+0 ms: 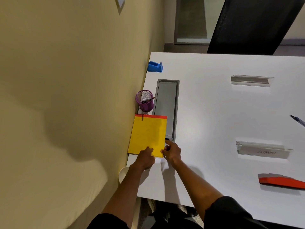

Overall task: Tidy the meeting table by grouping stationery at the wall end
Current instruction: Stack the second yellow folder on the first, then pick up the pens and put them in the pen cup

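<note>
A yellow notepad point(147, 134) with a red top strip lies on the white table point(214, 113) against the wall. My left hand point(146, 158) rests on its near edge with fingers on the paper. At the pad's near right corner my right hand point(171, 152) grips the edge. Beyond the pad stands a purple mesh pen cup point(144, 100) holding a pen. A blue tape dispenser point(155, 66) sits further along the wall. Out on the table lie a red stapler point(280, 181) and a pen point(297, 120) at the right edge.
A grey cable tray point(166, 106) is sunk into the table beside the pad. Two clear name-card holders point(250, 80) point(262, 149) stand mid-table. A white cup point(123, 174) sits at the table's near left corner. A dark chair back point(254, 25) rises beyond the far edge.
</note>
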Demonstrator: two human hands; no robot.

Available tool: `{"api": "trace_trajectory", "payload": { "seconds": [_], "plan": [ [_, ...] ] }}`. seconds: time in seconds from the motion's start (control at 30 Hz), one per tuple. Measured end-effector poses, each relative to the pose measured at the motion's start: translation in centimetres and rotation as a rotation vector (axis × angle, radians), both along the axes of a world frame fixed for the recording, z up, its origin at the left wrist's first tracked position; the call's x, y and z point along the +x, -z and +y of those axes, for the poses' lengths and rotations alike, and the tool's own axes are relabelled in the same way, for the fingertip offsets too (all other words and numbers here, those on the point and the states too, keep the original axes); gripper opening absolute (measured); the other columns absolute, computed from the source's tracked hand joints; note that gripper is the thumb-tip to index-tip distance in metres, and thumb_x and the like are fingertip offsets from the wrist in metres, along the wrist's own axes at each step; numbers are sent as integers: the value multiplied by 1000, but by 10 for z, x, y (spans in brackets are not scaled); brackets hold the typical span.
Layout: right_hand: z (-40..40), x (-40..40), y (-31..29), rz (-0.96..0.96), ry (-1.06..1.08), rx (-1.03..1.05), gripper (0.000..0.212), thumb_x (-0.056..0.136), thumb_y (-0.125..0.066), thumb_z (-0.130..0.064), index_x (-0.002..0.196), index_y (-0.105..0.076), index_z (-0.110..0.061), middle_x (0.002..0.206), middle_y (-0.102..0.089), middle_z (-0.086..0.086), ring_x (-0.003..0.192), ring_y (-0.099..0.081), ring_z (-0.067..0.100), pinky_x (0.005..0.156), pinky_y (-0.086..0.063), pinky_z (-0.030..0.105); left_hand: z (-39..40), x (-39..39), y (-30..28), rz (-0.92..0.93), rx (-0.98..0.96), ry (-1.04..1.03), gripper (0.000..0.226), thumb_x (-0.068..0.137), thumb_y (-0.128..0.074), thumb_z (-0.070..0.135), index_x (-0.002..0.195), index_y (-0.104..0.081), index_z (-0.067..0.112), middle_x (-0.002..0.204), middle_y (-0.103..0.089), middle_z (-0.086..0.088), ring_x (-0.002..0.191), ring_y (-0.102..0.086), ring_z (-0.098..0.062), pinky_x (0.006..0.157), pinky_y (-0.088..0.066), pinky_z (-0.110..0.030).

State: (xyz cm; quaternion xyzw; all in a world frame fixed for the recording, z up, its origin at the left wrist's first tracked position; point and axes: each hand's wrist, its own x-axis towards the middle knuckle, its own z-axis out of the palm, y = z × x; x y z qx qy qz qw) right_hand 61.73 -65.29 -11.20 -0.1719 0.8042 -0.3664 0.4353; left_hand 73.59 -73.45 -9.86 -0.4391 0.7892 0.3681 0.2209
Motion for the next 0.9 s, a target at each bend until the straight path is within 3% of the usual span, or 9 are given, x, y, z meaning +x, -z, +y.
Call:
{"api": "trace_trajectory", "payload": {
  "seconds": [0.2,0.37,0.47,0.6,0.9],
  "plan": [
    [0,-2,-2,90,-140,51,50,90,-64,-7,138,-51,-11,103,-70,16,99,-65,27,90,-46,26,-1,2,-1,2,-2,9,52,98,-46,19,148,-33,9,160,-22,-10,145,-27,-30,115,-26,-35],
    [0,-5,-8,123,-239,85,30,91,-59,-9,121,-59,-6,104,-69,17,94,-63,27,89,-50,36,-2,2,-3,-13,-5,39,53,98,-45,21,148,-32,9,159,-24,-9,145,-27,-30,116,-25,-37],
    [1,-6,-14,100,-184,92,34,92,-58,-9,125,-57,-6,112,-68,17,104,-64,30,93,-50,38,0,-1,-5,-16,-11,58,52,99,-45,22,147,-32,7,157,-27,-11,143,-30,-31,115,-26,-37],
    [16,-19,-28,113,-58,55,43,94,-55,-10,137,-50,-12,125,-64,13,112,-62,25,89,-47,26,3,-11,-12,-24,-30,123,58,100,-44,28,150,-24,7,160,-17,-12,147,-21,-28,117,-20,-34],
    [86,-71,-68,350,74,150,58,95,-55,-29,147,-34,-15,139,-51,11,131,-46,25,108,-36,32,41,-80,-44,168,-25,234,62,99,-48,36,150,-26,10,159,-26,-9,147,-24,-26,119,-24,-37]
  ]
}}
